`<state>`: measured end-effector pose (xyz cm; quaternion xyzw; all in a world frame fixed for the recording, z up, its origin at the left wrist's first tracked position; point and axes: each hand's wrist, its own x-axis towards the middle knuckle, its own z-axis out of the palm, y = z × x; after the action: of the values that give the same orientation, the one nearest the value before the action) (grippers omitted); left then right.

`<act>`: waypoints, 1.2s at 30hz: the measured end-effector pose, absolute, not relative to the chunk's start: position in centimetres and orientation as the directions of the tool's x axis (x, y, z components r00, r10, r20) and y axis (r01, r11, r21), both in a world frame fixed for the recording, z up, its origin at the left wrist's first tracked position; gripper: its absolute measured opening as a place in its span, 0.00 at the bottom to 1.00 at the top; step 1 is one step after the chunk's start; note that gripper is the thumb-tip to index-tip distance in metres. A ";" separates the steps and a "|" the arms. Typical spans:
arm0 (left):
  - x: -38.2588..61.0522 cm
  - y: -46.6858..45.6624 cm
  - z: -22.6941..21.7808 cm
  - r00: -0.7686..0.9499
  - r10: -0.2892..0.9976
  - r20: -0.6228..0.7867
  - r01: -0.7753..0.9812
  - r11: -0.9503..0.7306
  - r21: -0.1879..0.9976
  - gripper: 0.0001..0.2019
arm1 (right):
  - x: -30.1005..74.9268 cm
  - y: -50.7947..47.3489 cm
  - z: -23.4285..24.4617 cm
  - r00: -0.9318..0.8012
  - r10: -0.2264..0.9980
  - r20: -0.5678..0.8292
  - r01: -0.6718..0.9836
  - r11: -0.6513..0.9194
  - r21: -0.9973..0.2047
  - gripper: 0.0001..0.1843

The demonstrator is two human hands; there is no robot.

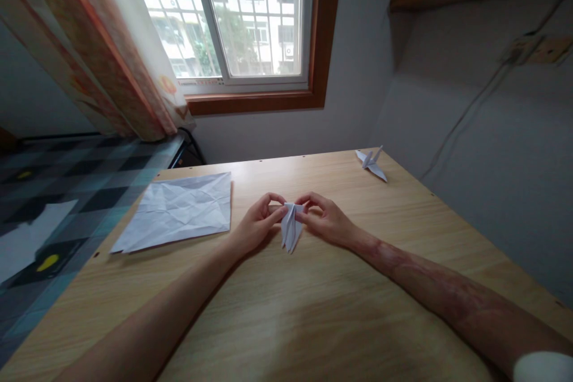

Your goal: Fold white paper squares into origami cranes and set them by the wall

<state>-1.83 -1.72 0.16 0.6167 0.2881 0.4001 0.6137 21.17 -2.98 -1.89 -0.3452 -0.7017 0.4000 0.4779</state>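
Observation:
A small piece of folded white paper (290, 233) is held between my two hands over the middle of the wooden table. Its layers narrow into points toward me. My left hand (262, 218) pinches its upper left edge between thumb and fingers. On the other side, my right hand (326, 218) grips the upper right edge in the same kind of pinch. The fingertips behind the paper are partly hidden. At the table's far right corner rests a finished-looking white paper crane (372, 164) with spread wings, apart from both hands.
Creased white paper sheets (183, 212) lie on the left of the wooden table (268, 322). Beyond the left edge is a checkered bed cover (102, 158) with white paper (33, 239) on it. A window (250, 18), a curtain (98, 42) and a wall cable (465, 116) surround the table.

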 end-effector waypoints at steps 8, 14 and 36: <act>-1.3 -2.4 0.1 0.448 0.880 0.155 0.018 -0.182 0.983 0.22 | 21.2 -3.3 -1.8 -0.301 0.870 0.392 0.107 0.439 -0.892 0.16; -1.3 -2.7 -0.2 0.370 0.916 0.156 0.059 -0.190 0.980 0.22 | 21.4 -3.1 -2.4 -0.258 0.897 0.359 0.245 0.420 -0.874 0.18; -1.7 -2.9 0.4 0.371 0.830 0.416 0.145 -0.494 0.857 0.09 | 21.2 -4.0 -0.9 -0.336 0.648 0.684 0.271 0.762 -0.588 0.08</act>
<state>-1.75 -2.90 0.40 0.7364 0.3312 0.4526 0.3784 21.17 -4.03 -0.94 -0.2888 -0.7952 0.1888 0.4986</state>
